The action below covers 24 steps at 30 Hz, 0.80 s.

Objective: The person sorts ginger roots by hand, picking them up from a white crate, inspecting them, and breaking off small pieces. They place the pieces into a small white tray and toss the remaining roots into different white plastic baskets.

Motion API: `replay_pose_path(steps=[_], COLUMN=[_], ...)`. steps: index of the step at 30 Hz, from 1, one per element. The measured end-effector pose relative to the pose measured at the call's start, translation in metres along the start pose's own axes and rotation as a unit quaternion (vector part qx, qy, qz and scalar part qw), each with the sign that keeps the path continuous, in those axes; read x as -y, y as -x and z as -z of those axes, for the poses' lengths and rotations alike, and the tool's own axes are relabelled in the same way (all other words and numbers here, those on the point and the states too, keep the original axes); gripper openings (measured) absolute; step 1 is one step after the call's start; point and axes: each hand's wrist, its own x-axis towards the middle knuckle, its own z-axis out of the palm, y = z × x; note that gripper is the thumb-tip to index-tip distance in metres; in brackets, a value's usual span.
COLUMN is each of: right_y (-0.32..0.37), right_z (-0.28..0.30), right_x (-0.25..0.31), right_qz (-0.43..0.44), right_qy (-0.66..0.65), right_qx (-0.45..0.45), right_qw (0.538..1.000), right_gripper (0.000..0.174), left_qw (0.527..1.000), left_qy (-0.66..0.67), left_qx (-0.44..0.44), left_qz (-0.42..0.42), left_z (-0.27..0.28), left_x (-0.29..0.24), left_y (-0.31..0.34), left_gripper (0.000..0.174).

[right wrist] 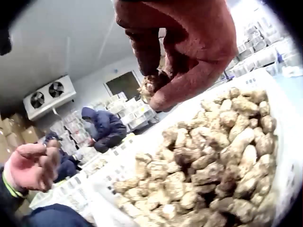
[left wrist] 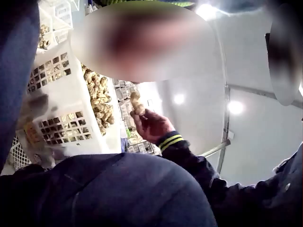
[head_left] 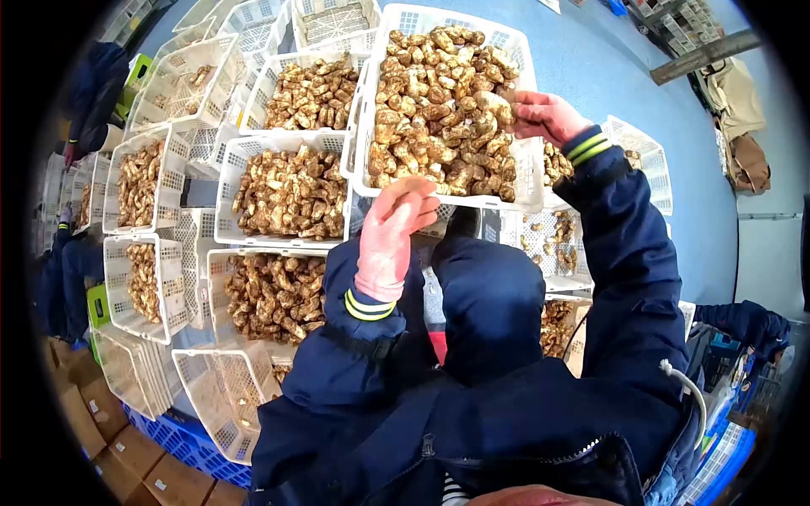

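Note:
A white perforated plastic crate point(head_left: 531, 179) full of stubby brown-and-cream mushrooms point(head_left: 439, 105) stands in front of the person's knees. Above its right side, the right hand point(head_left: 547, 116) pinches one mushroom point(right wrist: 150, 87) between thumb and fingertips; the left wrist view shows that mushroom point(left wrist: 136, 101) held up, pale and knobbly. The left hand point(head_left: 390, 240) is at the crate's near edge, its fingers loosely bent and holding nothing. In the right wrist view the left hand point(right wrist: 34, 166) hangs apart from the mushrooms, palm partly showing.
More crates of mushrooms stand on the left, one crate point(head_left: 221, 198) right beside the full one. Other crates point(head_left: 645, 160) are on the right. A nearly bare crate point(head_left: 221, 396) lies at lower left. Another person point(right wrist: 105, 128) in dark clothes sits among crates. Cardboard boxes point(head_left: 139, 451) line the lower left.

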Motion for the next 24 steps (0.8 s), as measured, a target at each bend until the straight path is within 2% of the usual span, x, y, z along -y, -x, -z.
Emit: replay_pose_path(steps=[1, 2, 4, 5, 6, 7, 8, 9, 10, 12, 13, 14, 16, 17, 18, 20, 24], right_y=[0.013, 0.025, 0.049, 0.054, 0.052, 0.05, 0.054, 0.057, 0.055, 0.062, 0.06, 0.066, 0.069, 0.067, 0.074, 0.065, 0.064], right_z=[-0.008, -0.018, -0.043, -0.056, -0.059, -0.063, -0.069, -0.075, -0.076, -0.089, -0.094, -0.105, -0.112, -0.115, -0.12, -0.117, -0.123], right_x=[-0.002, -0.003, 0.009, 0.009, 0.002, -0.004, -0.003, -0.004, -0.007, -0.007, -0.015, -0.012, -0.013, -0.012, 0.0, -0.005, -0.006], right_qz=[0.006, 0.012, -0.016, -0.004, 0.01, 0.023, 0.017, 0.015, 0.037, 0.098, 0.14, 0.149, 0.115, 0.142, 0.132, 0.117, 0.153], right_qy=[-0.007, -0.014, 0.005, -0.002, -0.011, -0.021, -0.042, -0.018, -0.064, -0.033, -0.079, -0.05, -0.135, -0.142, -0.13, -0.157, -0.079], right_qx=[0.04, 0.081, 0.133, 0.146, 0.18, 0.213, 0.235, 0.203, 0.247, 0.139, 0.129, 0.092, 0.183, 0.201, 0.183, 0.267, 0.172], right_qw=[0.999, 0.997, 0.991, 0.989, 0.984, 0.977, 0.971, 0.979, 0.966, 0.985, 0.979, 0.983, 0.967, 0.959, 0.966, 0.944, 0.97], right_gripper=[0.043, 0.043, 0.043, 0.046, 0.048, 0.05, 0.052, 0.055, 0.057, 0.061, 0.068, 0.077, 0.083, 0.083, 0.082, 0.084, 0.068], left_qw=[0.999, 0.998, 0.994, 0.996, 0.986, 0.991, 0.985, 0.978, 0.977, 0.999, 0.999, 0.999, 0.986, 0.99, 0.99, 0.99, 0.995], left_qy=[-0.036, -0.048, -0.096, -0.072, -0.155, -0.134, -0.162, -0.19, -0.192, -0.024, 0.004, 0.004, 0.139, 0.105, 0.099, 0.116, 0.045], left_qx=[-0.003, 0.014, 0.001, 0.003, -0.017, 0.017, 0.037, 0.055, 0.056, -0.029, -0.029, -0.029, 0.036, 0.017, 0.037, 0.054, 0.016], left_qz=[-0.003, -0.043, -0.046, -0.052, -0.059, -0.02, -0.044, -0.07, -0.072, 0.007, 0.027, 0.025, 0.078, 0.097, 0.091, 0.064, 0.091], left_z=[-0.006, -0.009, -0.025, -0.031, -0.038, -0.034, -0.03, -0.027, -0.024, -0.026, -0.026, -0.025, -0.024, -0.028, -0.03, -0.032, -0.029], left_x=[-0.002, 0.002, -0.002, -0.005, -0.005, -0.007, -0.003, 0.0, 0.004, 0.005, 0.005, 0.008, 0.017, 0.02, 0.021, 0.025, 0.026], left_y=[0.0, -0.001, 0.002, 0.004, 0.005, 0.006, 0.004, 0.002, 0.002, 0.004, 0.005, 0.005, 0.004, 0.003, 0.004, 0.004, 0.006], left_gripper=[0.033, 0.039, 0.047, 0.051, 0.051, 0.05, 0.045, 0.041, 0.041, 0.032, 0.032, 0.032, 0.032, 0.035, 0.034, 0.036, 0.039])
